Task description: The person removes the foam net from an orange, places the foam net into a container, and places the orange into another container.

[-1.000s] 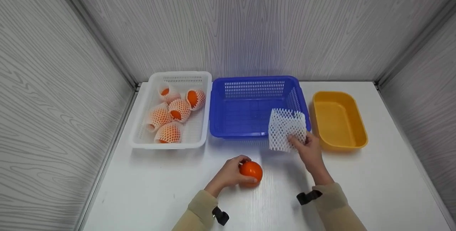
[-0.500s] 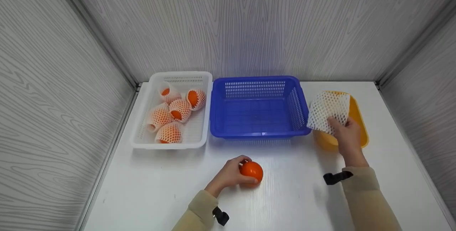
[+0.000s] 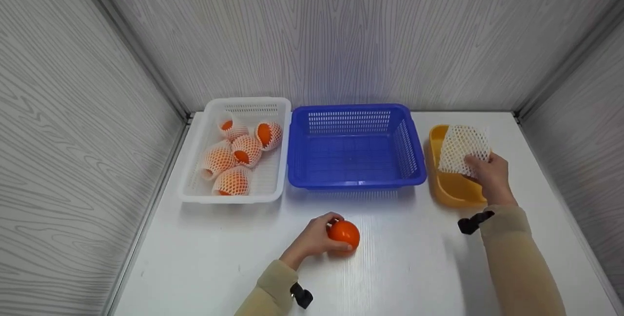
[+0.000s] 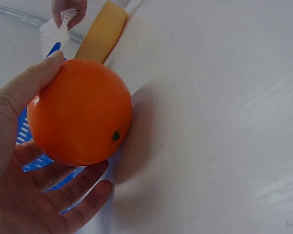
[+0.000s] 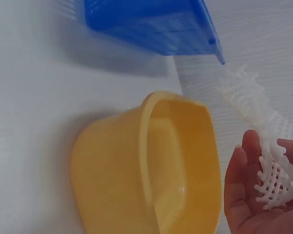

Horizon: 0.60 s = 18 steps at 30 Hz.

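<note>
On the white table's front middle, my left hand (image 3: 317, 236) grips an orange (image 3: 345, 236), thumb on one side and fingers on the other. A small green stem spot shows on the orange (image 4: 80, 112) in the left wrist view. My right hand (image 3: 492, 174) pinches a white foam net sleeve (image 3: 463, 149) above the yellow bin (image 3: 456, 194). In the right wrist view, the foam net sleeve (image 5: 273, 168) hangs between thumb and fingers of the right hand (image 5: 249, 195), close over the yellow bin (image 5: 112, 170).
A white basket (image 3: 233, 199) at the left holds several oranges in foam nets (image 3: 246, 150). The blue basket (image 3: 356, 183) stands between it and the yellow bin. Grey wood-grain panels (image 3: 312, 38) close off the back and both sides.
My right hand has carried the foam net sleeve rightward from over the blue basket's front right corner to above the yellow bin. The left hand and its orange have stayed in place.
</note>
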Motion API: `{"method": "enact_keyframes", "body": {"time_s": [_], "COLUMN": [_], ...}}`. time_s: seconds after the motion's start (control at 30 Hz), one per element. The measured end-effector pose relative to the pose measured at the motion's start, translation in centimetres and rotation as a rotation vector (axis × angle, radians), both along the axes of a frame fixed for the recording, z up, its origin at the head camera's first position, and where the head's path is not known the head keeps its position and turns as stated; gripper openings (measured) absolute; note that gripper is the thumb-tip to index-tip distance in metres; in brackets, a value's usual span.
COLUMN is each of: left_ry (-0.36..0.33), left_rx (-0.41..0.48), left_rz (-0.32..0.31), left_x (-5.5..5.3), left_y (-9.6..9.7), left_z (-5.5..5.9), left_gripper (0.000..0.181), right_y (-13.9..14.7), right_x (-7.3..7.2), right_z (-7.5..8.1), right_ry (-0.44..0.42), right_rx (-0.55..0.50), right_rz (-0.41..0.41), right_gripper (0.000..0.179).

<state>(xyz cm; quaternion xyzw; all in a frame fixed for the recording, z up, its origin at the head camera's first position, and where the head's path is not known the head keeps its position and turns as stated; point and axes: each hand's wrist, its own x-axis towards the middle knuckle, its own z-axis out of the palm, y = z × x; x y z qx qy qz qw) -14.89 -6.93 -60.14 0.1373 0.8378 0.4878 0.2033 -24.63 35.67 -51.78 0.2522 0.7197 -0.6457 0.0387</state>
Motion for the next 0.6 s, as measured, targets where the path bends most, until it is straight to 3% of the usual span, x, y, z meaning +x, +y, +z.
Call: {"method": "enact_keyframes", "body": {"time_s": [0.17,0.27,0.47,0.6], "left_ry": [0.002,0.0,-0.002,-0.005], "left_rx": [-0.007,-0.014,-0.026,-0.027], "left_rz": [-0.003,0.002,0.002,0.007], "left_x": [0.0,0.1,0.1,0.1], "left_y": [0.0,0.0,0.1,0.0], "left_z": [0.0,0.0,0.0,0.0], "left_gripper": [0.062,0.062,0.064,0.064], "right_y": [0.9,1.1,1.0,1.1], "right_x": [-0.6,-0.8,-0.9,-0.9], "right_z": [-1.6,-2.2,-3.0,-3.3], "right_ry": [-0.099,-0.15,-0.122,-0.148], "right_rx": [0.158,0.202,0.271,0.339], "right_rz": [0.092,0.142,0.205,0.262], "right_gripper": [0.066,0.066,0.075,0.077]}}
